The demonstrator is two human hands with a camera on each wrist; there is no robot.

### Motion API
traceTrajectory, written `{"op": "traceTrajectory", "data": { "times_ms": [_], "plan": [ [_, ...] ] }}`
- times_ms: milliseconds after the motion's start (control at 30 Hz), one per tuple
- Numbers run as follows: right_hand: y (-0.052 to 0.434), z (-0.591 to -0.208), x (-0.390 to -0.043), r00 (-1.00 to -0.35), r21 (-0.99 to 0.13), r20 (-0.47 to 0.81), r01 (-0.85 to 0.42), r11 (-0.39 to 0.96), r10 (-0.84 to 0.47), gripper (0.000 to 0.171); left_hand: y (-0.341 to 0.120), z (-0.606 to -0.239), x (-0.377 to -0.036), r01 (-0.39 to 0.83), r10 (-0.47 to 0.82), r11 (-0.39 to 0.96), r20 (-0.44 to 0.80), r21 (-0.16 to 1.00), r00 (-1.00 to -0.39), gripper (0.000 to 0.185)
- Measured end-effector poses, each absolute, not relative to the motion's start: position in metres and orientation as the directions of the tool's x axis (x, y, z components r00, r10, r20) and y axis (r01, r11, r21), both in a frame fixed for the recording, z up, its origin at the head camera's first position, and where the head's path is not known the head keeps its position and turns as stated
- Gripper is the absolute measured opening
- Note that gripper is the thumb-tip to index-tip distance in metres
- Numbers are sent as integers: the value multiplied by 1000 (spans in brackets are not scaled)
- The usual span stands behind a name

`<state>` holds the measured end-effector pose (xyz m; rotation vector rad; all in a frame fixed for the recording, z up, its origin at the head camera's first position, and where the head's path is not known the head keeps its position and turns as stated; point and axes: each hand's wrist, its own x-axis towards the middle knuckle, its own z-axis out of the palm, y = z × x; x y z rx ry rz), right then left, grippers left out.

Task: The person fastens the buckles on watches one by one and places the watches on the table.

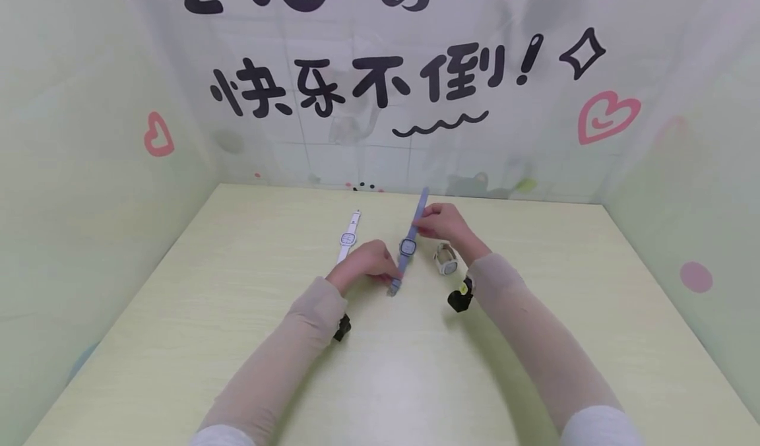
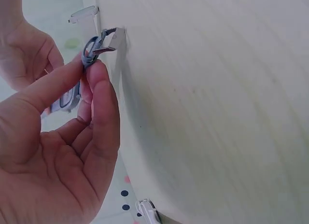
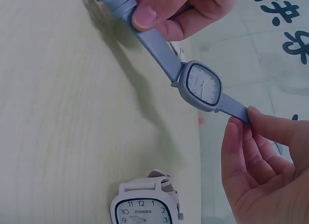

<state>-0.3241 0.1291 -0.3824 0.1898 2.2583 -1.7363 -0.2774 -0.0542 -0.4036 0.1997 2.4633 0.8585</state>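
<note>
A blue wristwatch (image 1: 408, 247) is stretched out between both hands, just above the table. My left hand (image 1: 374, 260) pinches the strap close to its buckle end. Farther along, my right hand (image 1: 441, 222) pinches the other strap piece beyond the dial. The right wrist view shows the square-cornered watch face (image 3: 203, 85) tilted, with both straps pulled straight. In the left wrist view the metal buckle (image 2: 115, 39) sticks out past the left fingertips. A white watch (image 1: 348, 239) lies flat left of the hands. Beneath the right wrist sits another pale watch (image 1: 446, 260), its strap looped.
The pale wooden table (image 1: 392, 373) is bounded by a back wall (image 1: 368, 156) with black lettering and by side walls left and right. Black wrist cameras (image 1: 460, 297) hang below the sleeves, near the tabletop.
</note>
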Motion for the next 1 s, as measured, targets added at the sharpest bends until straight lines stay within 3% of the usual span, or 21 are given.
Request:
{"op": "traceTrajectory", "data": {
  "times_ms": [300, 667, 1000],
  "plan": [
    [133, -364, -310, -949, -946, -292, 268, 182, -121, 13, -63, -404, -279, -31, 307, 767, -409, 641, -859, 19],
    [139, -349, -299, -960, -967, -214, 182, 177, -183, 14, -71, -407, -282, -74, 280, 711, -377, 700, -883, 20],
    [140, -339, -292, -963, -977, -182, 153, 149, -201, 12, -67, -406, -283, -224, 340, 490, -421, 842, -841, 29]
  ]
}}
